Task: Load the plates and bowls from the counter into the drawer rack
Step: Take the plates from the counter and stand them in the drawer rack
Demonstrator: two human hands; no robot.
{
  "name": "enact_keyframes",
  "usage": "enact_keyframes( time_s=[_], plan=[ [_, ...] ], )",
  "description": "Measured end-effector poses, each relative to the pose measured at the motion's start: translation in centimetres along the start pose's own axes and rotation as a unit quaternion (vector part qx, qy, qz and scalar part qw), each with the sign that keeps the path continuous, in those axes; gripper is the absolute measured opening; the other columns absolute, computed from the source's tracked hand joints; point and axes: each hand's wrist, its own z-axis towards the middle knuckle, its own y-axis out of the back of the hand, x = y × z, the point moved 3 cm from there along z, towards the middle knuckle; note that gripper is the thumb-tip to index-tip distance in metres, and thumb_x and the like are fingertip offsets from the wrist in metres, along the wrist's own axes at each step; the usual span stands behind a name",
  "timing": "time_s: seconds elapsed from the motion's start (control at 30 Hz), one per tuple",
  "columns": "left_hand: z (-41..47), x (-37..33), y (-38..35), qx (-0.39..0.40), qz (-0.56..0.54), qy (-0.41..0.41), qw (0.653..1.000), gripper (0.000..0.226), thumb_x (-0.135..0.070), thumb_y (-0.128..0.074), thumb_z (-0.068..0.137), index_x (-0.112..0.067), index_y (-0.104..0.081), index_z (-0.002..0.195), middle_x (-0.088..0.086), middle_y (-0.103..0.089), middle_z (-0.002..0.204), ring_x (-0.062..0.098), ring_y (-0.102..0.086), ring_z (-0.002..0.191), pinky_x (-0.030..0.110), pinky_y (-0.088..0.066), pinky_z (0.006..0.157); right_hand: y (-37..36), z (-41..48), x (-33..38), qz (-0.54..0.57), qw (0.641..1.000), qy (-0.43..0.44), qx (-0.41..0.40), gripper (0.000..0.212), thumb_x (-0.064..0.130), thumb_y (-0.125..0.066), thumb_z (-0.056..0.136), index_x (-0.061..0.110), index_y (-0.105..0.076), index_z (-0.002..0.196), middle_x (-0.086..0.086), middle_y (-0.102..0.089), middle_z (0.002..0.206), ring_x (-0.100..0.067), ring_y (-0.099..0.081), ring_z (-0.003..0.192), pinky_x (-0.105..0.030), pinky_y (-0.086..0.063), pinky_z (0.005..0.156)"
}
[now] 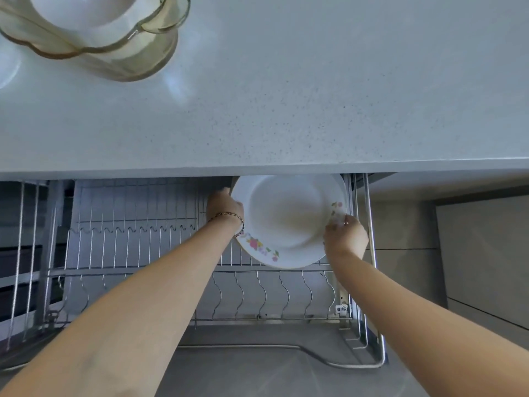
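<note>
A white plate with a flower pattern on its rim (286, 219) stands tilted in the right part of the wire drawer rack (137, 242), below the counter edge. My left hand (224, 209), with a bracelet at the wrist, grips the plate's left rim. On the right rim, my right hand (345, 237) pinches the plate with thumb and fingers. The plate's top edge is hidden under the counter. On the counter at the far left stands an amber glass bowl (120, 50) with a white bowl (83, 10) inside it.
The grey speckled counter (315, 96) fills the upper half of the view. Part of another white dish (7, 67) shows at the left edge. The rack's wire slots to the left and front of the plate stand empty. A cabinet front (481, 253) lies to the right.
</note>
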Motion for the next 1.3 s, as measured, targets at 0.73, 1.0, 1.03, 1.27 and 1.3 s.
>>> enact_keyframes(
  time_s=[0.73,1.0,1.03,1.27,1.3],
  plan=[
    [-2.5,0.5,-1.4,0.082,-0.235,0.016,0.968,0.078,0.014,-0.030,0.075,-0.031,-0.042,0.138,0.004,-0.061,0.125,0.017,-0.052,0.089,0.019,-0.044,0.065,-1.4,-1.2,0.0,0.077,0.994,-0.067,0.050,0.060,0.000,-0.035,0.087,0.008,-0.023,0.145,-0.015,-0.046,0.139,-0.033,-0.051,0.120,-0.037,-0.041,0.099],
    [-4.2,0.0,1.1,0.115,-0.029,-0.026,0.993,0.061,0.002,-0.042,0.088,-0.015,-0.027,0.145,0.007,-0.043,0.142,0.028,-0.049,0.123,0.031,-0.048,0.093,1.2,-3.3,0.8,-0.023,0.993,-0.020,0.117,0.047,0.004,-0.041,0.087,0.001,-0.033,0.133,-0.016,-0.049,0.130,-0.034,-0.053,0.113,-0.029,-0.043,0.077],
    [-4.8,-0.3,1.7,0.093,0.021,-0.039,0.995,0.059,-0.002,-0.046,0.088,-0.012,-0.029,0.144,0.010,-0.040,0.144,0.029,-0.045,0.128,0.035,-0.043,0.101,2.1,-3.7,0.9,-0.046,0.988,-0.021,0.149,0.039,0.006,-0.043,0.087,0.003,-0.039,0.126,-0.015,-0.054,0.116,-0.031,-0.056,0.099,-0.025,-0.039,0.065],
    [-13.8,-7.4,4.7,0.234,0.191,-0.168,0.938,0.034,-0.011,-0.038,0.093,-0.016,-0.056,0.120,0.003,-0.057,0.124,0.022,-0.058,0.108,0.022,-0.045,0.085,11.8,-6.6,1.2,-0.081,0.958,0.024,0.274,0.024,0.007,-0.042,0.087,0.011,-0.063,0.098,-0.002,-0.056,0.069,-0.015,-0.053,0.060,-0.028,-0.051,0.061],
    [-15.4,-9.1,4.8,0.247,0.197,-0.182,0.931,0.030,-0.010,-0.037,0.092,-0.018,-0.060,0.109,0.002,-0.060,0.112,0.022,-0.057,0.100,0.023,-0.044,0.082,13.7,-6.8,1.3,-0.087,0.955,0.030,0.281,0.028,0.007,-0.041,0.088,0.007,-0.064,0.103,-0.003,-0.056,0.071,-0.015,-0.053,0.060,-0.028,-0.052,0.061]
  ],
)
